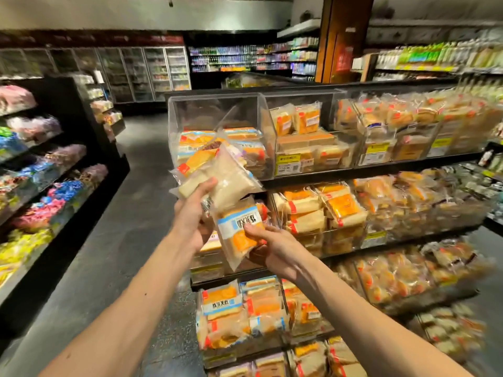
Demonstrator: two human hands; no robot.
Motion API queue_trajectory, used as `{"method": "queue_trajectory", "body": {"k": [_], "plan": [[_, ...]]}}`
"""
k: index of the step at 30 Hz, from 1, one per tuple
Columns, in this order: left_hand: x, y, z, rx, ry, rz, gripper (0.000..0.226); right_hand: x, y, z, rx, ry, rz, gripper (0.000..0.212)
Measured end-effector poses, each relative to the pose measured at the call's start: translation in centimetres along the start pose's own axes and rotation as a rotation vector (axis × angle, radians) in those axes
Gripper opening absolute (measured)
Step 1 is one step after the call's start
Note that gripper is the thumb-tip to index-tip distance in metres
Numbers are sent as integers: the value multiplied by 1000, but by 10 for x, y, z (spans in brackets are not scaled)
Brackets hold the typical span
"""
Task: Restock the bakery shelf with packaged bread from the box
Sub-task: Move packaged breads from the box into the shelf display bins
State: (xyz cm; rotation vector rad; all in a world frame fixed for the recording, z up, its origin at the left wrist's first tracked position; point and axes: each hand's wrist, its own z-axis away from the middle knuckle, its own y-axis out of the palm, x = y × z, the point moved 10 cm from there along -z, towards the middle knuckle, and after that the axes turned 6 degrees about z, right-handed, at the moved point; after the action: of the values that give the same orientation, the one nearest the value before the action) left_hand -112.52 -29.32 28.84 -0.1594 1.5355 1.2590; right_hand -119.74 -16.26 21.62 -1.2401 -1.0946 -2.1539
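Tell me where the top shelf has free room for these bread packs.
The clear acrylic bin at top left is bare in its upper half, above its orange-labelled packs. Bins further right are crowded.

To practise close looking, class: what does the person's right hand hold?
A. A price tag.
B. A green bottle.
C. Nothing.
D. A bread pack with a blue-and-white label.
D: the right hand pinches the bread pack with the blue-and-white label, thumb on top; the left hand grips other bread packs.
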Motion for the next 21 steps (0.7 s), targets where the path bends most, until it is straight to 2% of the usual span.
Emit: {"method": "queue_trajectory", "body": {"k": [3, 4, 7, 9, 14, 17, 21], "plan": [[-5, 3, -18, 19, 46, -55, 39, 17, -28, -18, -7, -43, 21, 73], [-7, 3, -24, 19, 70, -82, 35, 23, -34, -23, -9, -51, 18, 71], [-17, 6, -36, 22, 150, -156, 42, 42, -55, -42, -37, -87, 82, 44], [-27, 11, -41, 22, 215, -195, 48, 60, -63, -55, -40, -123, 182, 34], [-68, 25, -46, 10, 397, -299, 45, 129, -59, -81, 22, -220, 340, 26], [-94, 16, -45, -47, 464, -316, 37, 175, -43, -99, 88, -258, 282, 28], [-129, 14, -46, -55, 522, -336, 40, 236, -14, -133, 47, -345, 224, 24]]}}
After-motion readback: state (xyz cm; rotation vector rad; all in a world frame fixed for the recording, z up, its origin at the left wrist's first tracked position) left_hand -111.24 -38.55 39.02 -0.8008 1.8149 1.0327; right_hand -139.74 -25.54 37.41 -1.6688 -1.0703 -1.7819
